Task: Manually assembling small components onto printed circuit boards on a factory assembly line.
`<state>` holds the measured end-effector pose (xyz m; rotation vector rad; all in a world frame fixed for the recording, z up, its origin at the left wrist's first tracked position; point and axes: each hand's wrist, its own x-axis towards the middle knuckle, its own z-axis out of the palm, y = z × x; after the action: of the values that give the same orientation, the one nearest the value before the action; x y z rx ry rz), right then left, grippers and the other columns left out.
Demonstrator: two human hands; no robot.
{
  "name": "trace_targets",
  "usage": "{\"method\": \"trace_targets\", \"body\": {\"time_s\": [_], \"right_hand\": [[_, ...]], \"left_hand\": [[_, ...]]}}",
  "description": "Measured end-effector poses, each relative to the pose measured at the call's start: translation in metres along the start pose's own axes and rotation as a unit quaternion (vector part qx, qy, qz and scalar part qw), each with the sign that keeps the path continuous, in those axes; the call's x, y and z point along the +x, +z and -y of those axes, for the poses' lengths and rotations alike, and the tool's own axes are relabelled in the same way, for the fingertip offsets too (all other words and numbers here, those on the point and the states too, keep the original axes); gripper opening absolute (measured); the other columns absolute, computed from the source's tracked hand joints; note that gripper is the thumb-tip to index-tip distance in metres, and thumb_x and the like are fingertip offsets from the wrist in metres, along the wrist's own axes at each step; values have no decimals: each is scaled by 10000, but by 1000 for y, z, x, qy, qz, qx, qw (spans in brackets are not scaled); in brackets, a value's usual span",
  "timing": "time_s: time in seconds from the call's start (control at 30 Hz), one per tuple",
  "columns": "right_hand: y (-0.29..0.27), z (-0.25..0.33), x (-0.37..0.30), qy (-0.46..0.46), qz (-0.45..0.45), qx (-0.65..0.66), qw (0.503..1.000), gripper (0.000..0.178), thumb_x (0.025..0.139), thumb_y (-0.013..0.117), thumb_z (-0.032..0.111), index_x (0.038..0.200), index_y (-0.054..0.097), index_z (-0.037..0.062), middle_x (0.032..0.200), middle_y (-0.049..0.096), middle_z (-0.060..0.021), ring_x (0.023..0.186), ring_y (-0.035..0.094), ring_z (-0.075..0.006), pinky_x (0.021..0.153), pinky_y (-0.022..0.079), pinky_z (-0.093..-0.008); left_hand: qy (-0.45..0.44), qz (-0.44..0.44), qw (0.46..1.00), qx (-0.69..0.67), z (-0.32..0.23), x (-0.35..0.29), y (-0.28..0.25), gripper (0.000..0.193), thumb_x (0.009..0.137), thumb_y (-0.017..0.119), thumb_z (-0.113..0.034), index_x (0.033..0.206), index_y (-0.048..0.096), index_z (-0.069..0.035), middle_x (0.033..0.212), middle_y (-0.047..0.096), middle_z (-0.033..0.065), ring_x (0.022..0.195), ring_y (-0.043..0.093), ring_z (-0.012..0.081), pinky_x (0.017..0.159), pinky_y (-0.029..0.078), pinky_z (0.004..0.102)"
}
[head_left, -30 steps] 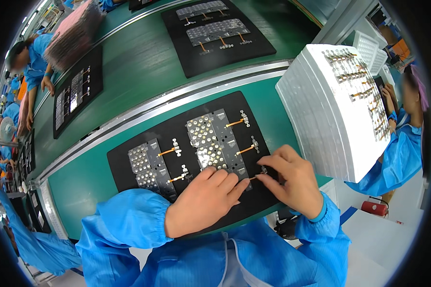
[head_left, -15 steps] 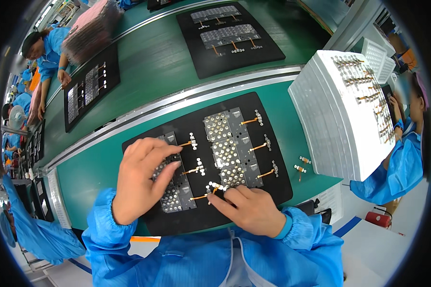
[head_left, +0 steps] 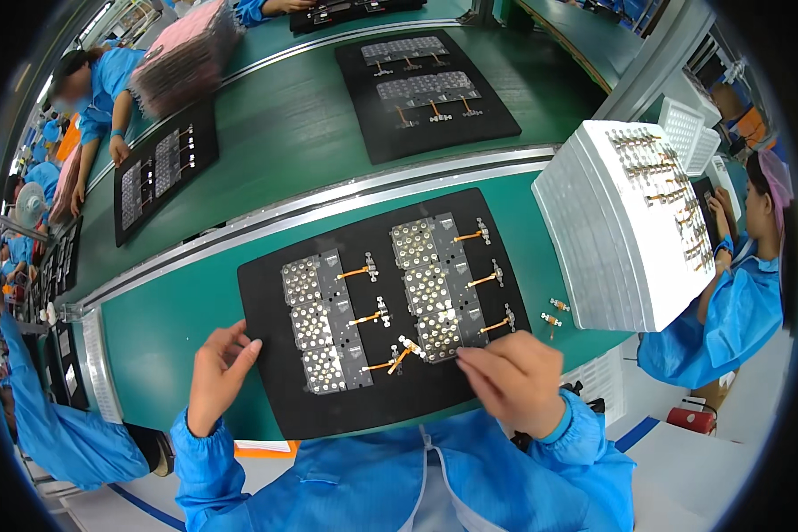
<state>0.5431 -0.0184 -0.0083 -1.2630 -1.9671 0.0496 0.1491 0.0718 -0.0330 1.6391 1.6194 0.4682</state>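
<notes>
A black board (head_left: 372, 266) lies before me with two grey circuit panels, a left one (head_left: 332, 306) and a right one (head_left: 434, 293), each dotted with round metal domes. Short orange flex cables with silvery ends, such as this one (head_left: 372, 313), stick out from their right sides. One loose flex cable (head_left: 405, 353) lies slanted near the left panel's lowest cable. At the board's left edge is my left hand (head_left: 217, 377), thumb and fingers apart. My right hand (head_left: 519, 377) is over the lower right, fingertips pinched by the right panel's lower corner; what they hold, if anything, is hidden.
To the right stands a tall stack of white trays (head_left: 585, 239) with rows of flex cables on top. Two loose cables (head_left: 554, 312) lie beside it. Beyond the metal rail (head_left: 328, 199), more black boards (head_left: 426, 97) rest on a green belt. Co-workers sit left and right.
My left hand has moved from the left panel to the board's left edge. My right hand has left the loose flex cable and moved right. The view has shifted slightly.
</notes>
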Motion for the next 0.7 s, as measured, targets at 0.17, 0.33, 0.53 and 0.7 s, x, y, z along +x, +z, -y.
{"method": "trace_targets", "body": {"time_s": [0.17,0.33,0.53,0.7], "right_hand": [[33,25,4,-40,110,-44,992,290,792,768,97,1082,766,110,758,545,12,631,558,-160,503,435,-299],[47,27,6,-73,87,-37,993,329,755,763,86,1083,769,108,762,539,6,627,561,-157,499,433,-287],[27,22,7,-5,-50,26,998,255,755,819,39,1000,764,83,764,613,-26,608,600,-205,505,472,-329],[30,27,7,-6,109,-26,994,419,771,843,158,1174,739,110,874,635,-39,712,624,-210,599,508,-326]], "left_hand": [[18,-62,994,-83,-3,-6,16,505,921,785,-151,1312,614,118,981,643,78,822,622,125,705,516,274],[36,-46,998,1,-6,-16,20,529,903,806,-166,1298,615,130,968,634,89,794,622,128,692,521,282],[54,-76,987,-134,3,-14,20,433,951,749,-133,1309,589,49,981,639,53,866,624,133,804,524,278],[-94,-8,921,-377,1,-9,21,469,995,701,-178,1396,524,-13,1118,661,86,964,650,154,843,517,267]]}}
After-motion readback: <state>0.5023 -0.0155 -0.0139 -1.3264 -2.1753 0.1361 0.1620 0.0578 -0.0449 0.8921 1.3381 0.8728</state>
